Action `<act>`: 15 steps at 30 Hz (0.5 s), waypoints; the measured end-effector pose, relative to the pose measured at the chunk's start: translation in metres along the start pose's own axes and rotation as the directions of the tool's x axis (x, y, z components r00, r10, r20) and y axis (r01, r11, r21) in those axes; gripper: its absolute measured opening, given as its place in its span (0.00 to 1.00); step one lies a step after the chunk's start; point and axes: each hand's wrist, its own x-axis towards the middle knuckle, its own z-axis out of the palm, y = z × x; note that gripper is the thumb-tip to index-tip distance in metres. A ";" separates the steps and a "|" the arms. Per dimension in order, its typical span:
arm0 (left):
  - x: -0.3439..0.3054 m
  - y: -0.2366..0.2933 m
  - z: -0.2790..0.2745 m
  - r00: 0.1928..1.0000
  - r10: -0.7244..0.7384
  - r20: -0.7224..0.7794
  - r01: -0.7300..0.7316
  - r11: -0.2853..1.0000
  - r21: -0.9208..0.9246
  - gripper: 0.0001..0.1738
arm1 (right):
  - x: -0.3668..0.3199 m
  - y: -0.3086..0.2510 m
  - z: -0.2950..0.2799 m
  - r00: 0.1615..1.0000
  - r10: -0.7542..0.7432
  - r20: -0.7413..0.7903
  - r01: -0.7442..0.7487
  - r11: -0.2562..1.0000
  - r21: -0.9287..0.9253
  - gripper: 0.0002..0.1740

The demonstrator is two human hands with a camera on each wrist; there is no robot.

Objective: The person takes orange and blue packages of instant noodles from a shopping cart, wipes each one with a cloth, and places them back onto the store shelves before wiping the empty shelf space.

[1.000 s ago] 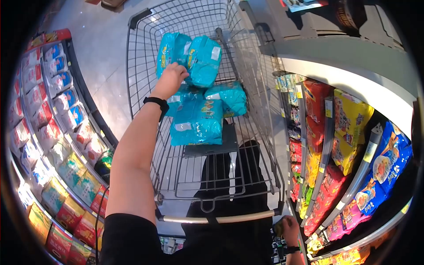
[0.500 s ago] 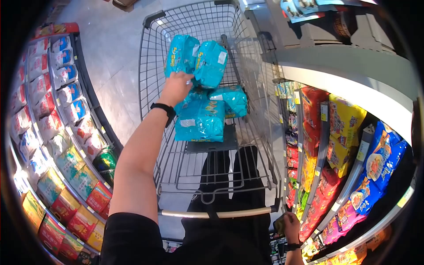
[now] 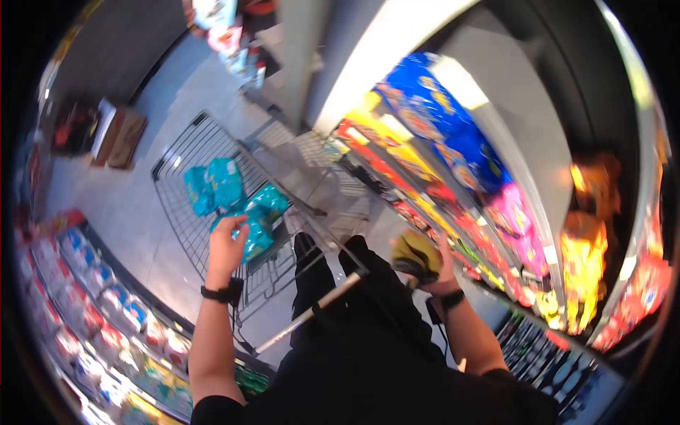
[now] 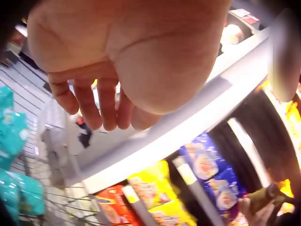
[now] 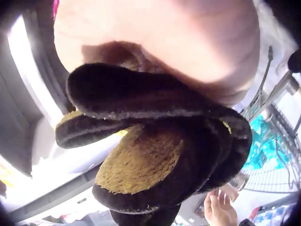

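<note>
My left hand [image 3: 227, 248] is in the air over the shopping cart [image 3: 309, 312], with nothing in it and its fingers loosely bent in the left wrist view. Several shiny teal plastic packs [image 3: 225, 181] lie in the cart's wire basket, in front of that hand. On the right, my right hand [image 3: 446, 270] grips a folded plush cloth [image 5: 141, 162], dark brown with mustard-yellow patches. Its layers bunch below the palm in the right wrist view, and the fingers behind it are mostly hidden.
Shelves of blue bags [image 3: 453, 117], yellow bags and red bags rise close on the right. Another shelf of white packs [image 3: 78, 283] runs along the left. A brown cardboard box [image 3: 120, 142] sits on the floor beyond the cart.
The head view has swung to the right, and the cart appears tilted and farther left. My left hand has drawn back from the teal packs. The right hand has come up with the cloth.
</note>
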 end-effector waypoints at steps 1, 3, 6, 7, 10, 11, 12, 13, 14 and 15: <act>-0.006 0.051 0.004 0.998 0.058 0.033 -0.058 0.998 -0.014 0.12 | -0.002 -0.002 0.023 0.999 -0.013 -0.047 0.014 1.000 0.022 0.57; -0.021 0.136 0.024 0.979 0.144 0.143 -0.124 0.983 -0.135 0.13 | -0.008 -0.011 0.036 0.992 -0.022 0.121 0.031 0.997 -0.075 0.53; -0.050 0.221 0.062 0.840 0.226 0.493 -0.008 0.914 -0.406 0.22 | -0.030 -0.024 0.063 0.974 -0.061 0.219 0.106 0.975 -0.198 0.44; -0.061 0.238 0.082 0.795 0.266 0.545 0.059 0.860 -0.507 0.26 | -0.039 -0.027 0.064 0.970 -0.088 0.227 0.145 0.958 -0.246 0.42; -0.096 0.321 0.132 0.751 0.181 0.635 0.188 0.864 -0.468 0.13 | -0.077 -0.048 0.050 0.960 -0.156 0.232 0.218 0.937 -0.273 0.35; -0.102 0.330 0.142 0.803 0.194 0.564 0.138 0.859 -0.493 0.12 | -0.082 -0.053 0.036 0.956 -0.177 0.233 0.249 0.911 -0.329 0.35; -0.108 0.336 0.154 0.846 0.210 0.490 0.086 0.853 -0.515 0.10 | -0.087 -0.058 0.025 0.952 -0.201 0.231 0.279 0.880 -0.384 0.35; -0.112 0.345 0.165 0.880 0.229 0.415 0.033 0.843 -0.536 0.09 | -0.092 -0.063 0.014 0.928 -0.252 0.274 0.353 0.832 -0.429 0.38; -0.114 0.353 0.174 0.887 0.235 0.398 0.023 0.838 -0.545 0.08 | -0.098 -0.071 0.003 0.905 -0.280 0.320 0.417 0.736 -0.534 0.39; -0.117 0.367 0.178 0.894 0.236 0.382 0.017 0.832 -0.555 0.08 | -0.105 -0.079 -0.007 0.882 -0.297 0.365 0.469 0.625 -0.624 0.39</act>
